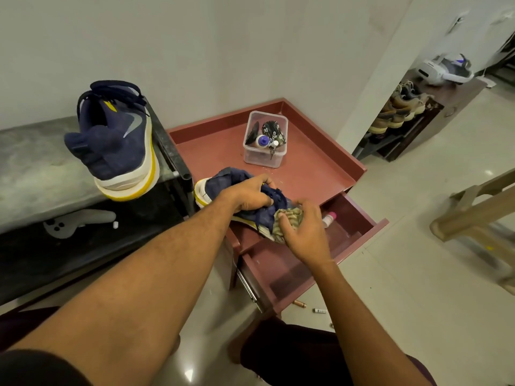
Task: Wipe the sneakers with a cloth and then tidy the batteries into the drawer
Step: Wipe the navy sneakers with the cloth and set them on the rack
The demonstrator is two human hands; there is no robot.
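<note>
My left hand (250,195) grips a navy sneaker (223,181) with a white and yellow sole, held over the front of the reddish cabinet top (312,168). My right hand (302,232) holds a crumpled patterned cloth (289,218) against the sneaker's toe end. The other navy sneaker (117,140) stands on the dark stone ledge at the left. The cabinet's drawer (292,268) is pulled open below my hands. Two batteries (299,303) (319,310) lie on the floor beside the drawer's front corner.
A clear plastic box (264,140) with small items stands on the cabinet top. A pink-capped bottle (329,218) lies in the drawer. A grey controller (75,222) rests on the ledge. A shoe rack (404,112) and a wooden stool (473,213) stand to the right.
</note>
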